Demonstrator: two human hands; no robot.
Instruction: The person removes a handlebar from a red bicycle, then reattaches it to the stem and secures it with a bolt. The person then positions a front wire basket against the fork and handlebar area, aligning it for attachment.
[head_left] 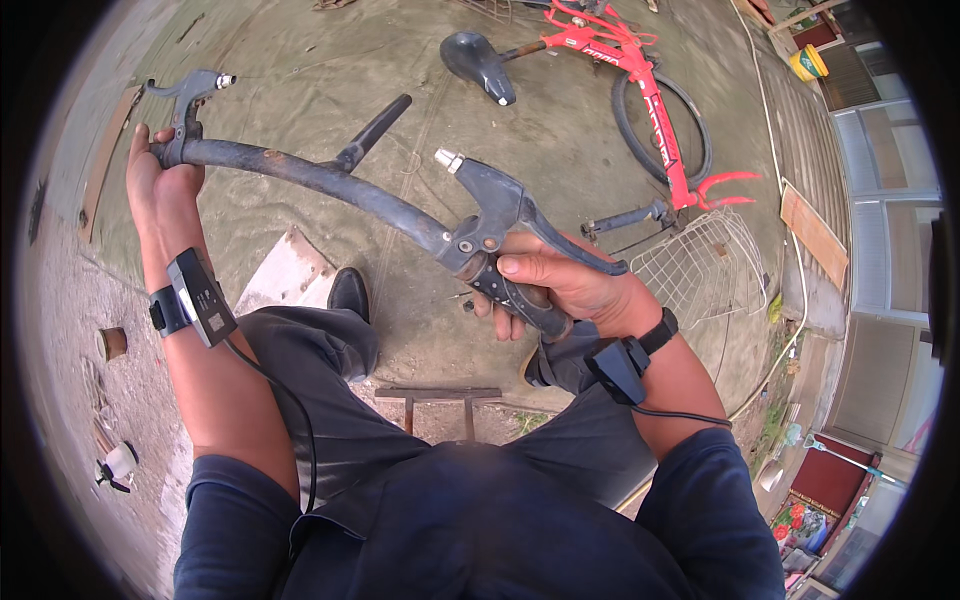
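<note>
A worn dark bicycle handlebar (310, 176) with its stem (376, 130) pointing away spans the space between my hands. My left hand (160, 180) is closed round the left end, just below a grey brake lever (186, 100). At the other end, my right hand (570, 285) grips the black rubber grip (515, 295), thumb on top and fingers curled beneath. A second brake lever (495, 212) is clamped beside that grip. Both levers have bare metal cable fittings.
On the concrete beyond lies a red bicycle frame (655, 120) with a wheel. A black saddle (475, 65) joins it by a rusty post. Nearer are a white wire basket (700, 265) and a wooden stool (437, 394). At left stands a white spray bottle (120, 460).
</note>
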